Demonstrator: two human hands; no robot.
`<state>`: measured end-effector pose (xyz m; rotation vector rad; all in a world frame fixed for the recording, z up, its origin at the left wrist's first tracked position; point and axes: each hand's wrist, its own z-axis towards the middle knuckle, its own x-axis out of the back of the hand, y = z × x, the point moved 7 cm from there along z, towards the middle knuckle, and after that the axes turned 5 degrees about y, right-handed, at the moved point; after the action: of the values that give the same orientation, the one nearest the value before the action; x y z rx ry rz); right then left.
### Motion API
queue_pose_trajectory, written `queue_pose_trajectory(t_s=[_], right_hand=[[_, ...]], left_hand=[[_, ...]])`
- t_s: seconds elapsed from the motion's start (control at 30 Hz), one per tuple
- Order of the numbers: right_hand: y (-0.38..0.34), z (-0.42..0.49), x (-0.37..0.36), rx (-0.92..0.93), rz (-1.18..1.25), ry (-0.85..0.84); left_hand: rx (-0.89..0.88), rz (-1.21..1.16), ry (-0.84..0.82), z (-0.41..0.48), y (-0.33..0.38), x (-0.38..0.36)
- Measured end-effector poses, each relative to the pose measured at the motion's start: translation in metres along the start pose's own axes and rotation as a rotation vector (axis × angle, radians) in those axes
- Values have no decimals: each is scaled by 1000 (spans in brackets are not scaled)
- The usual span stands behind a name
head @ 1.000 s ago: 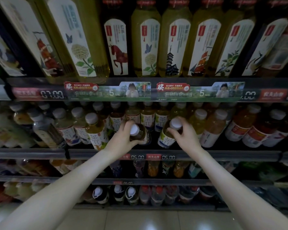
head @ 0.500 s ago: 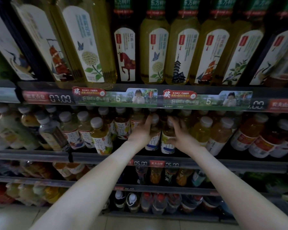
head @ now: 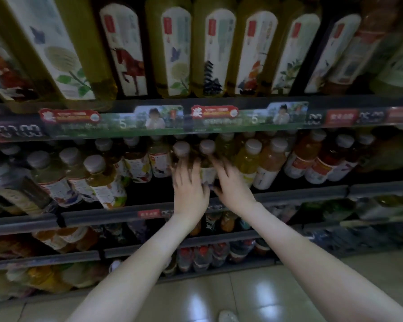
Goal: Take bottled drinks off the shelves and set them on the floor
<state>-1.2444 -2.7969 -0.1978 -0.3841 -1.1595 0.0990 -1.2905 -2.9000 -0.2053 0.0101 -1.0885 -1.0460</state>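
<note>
Left grip [head: 191,189] and right grip [head: 233,189], side by side, fingers reaching up against two white-capped drinks: left bottle [head: 181,149] and right bottle [head: 207,146]. Motion blur hides whether the fingers curl round them; cannot tell. Both bottles stand on the middle shelf [head: 300,194], under the price strip [head: 163,122]. Tall tea bottles [head: 214,54] above; tiled floor [head: 254,293] below.
</note>
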Motion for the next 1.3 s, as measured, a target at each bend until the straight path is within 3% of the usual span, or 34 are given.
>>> queue_pose_trajectory(t_s=[0.07,0.17,0.23,0.53,0.83,1.03,1.13,1.3], right_hand=[[14,-29,4,-20,10,-20],[55,-79,15,-165,100,-29],[96,-117,26,-315,155,-36],[318,-329,121,-740,156,24],[512,-508,166,-1075,108,-122],[638,-559,108,-1189,146,-197],[697,-589,53,-1240,190,-299],[787,-646,-79,-1330,299,-330]], left_hand=[[-56,-53,-63,-17,27,-15],[-86,-165,-376,-43,72,-53],[-210,-152,-513,-60,109,-81],[-372,-65,-833,-151,316,-245],[-428,-47,-1117,-238,473,-402],[-358,-13,-1268,-264,487,-541],[-294,3,-1325,-292,479,-626],[-211,72,-1311,-347,456,-754]])
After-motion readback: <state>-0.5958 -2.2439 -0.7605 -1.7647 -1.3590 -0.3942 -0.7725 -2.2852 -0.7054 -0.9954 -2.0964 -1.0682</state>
